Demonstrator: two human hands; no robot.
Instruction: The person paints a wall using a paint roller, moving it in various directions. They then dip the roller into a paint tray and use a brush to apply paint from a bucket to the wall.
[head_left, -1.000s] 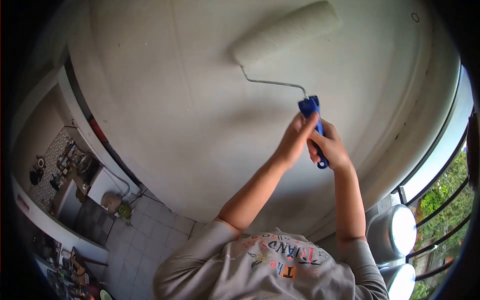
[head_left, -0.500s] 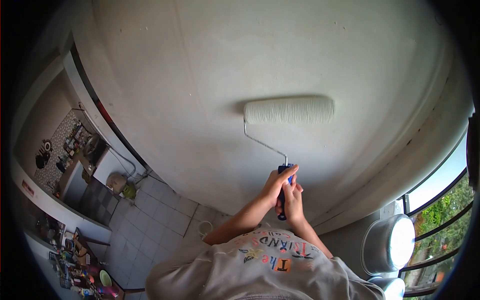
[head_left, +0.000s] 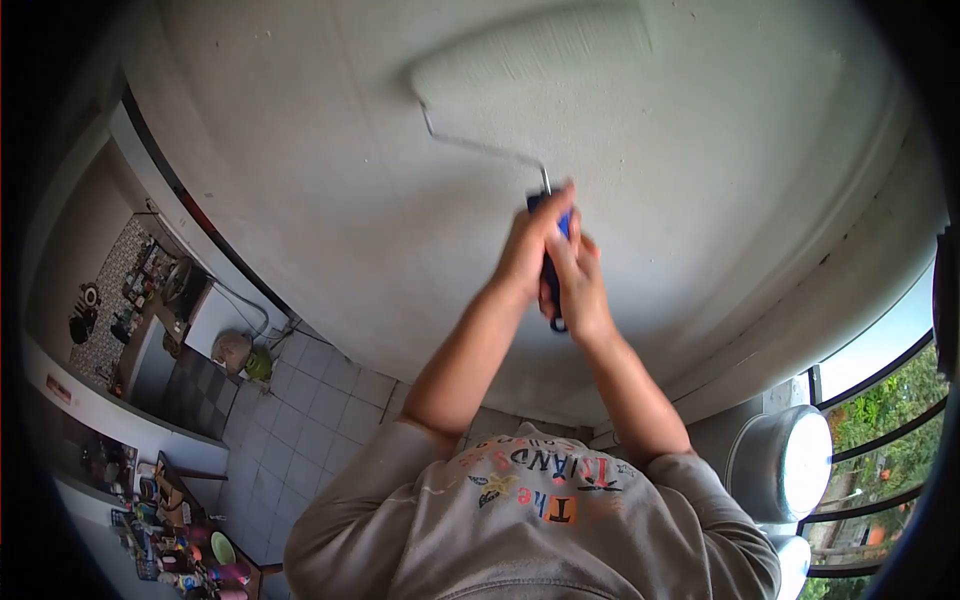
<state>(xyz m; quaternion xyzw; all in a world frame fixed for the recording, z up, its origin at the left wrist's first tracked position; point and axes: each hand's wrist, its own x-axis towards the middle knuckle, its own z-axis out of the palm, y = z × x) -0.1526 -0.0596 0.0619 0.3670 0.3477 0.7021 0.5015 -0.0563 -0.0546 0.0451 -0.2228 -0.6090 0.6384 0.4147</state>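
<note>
Both of my hands are wrapped round the dark blue handle of a paint roller (head_left: pixel 528 55). My left hand (head_left: pixel 528 245) is closed on the upper part of the handle, its thumb pointing up. Close against it, my right hand (head_left: pixel 580 280) grips the handle from the right side. A thin metal frame bends up and left from the handle to the wide, pale roller sleeve, which lies on the white wall (head_left: pixel 700 180). The handle's lower end shows under my hands.
A doorway at left opens on a kitchen with a counter (head_left: pixel 150 340) and tiled floor (head_left: pixel 310 400). At lower left stands a cluttered table with a green bowl (head_left: pixel 222 547). Large metal pots (head_left: pixel 790 465) stand at right beside a barred window (head_left: pixel 880 420).
My hands have pushed the roller up the wall and slightly left. My arms are stretched further out, and the sleeve is now tilted near the top of the view.
</note>
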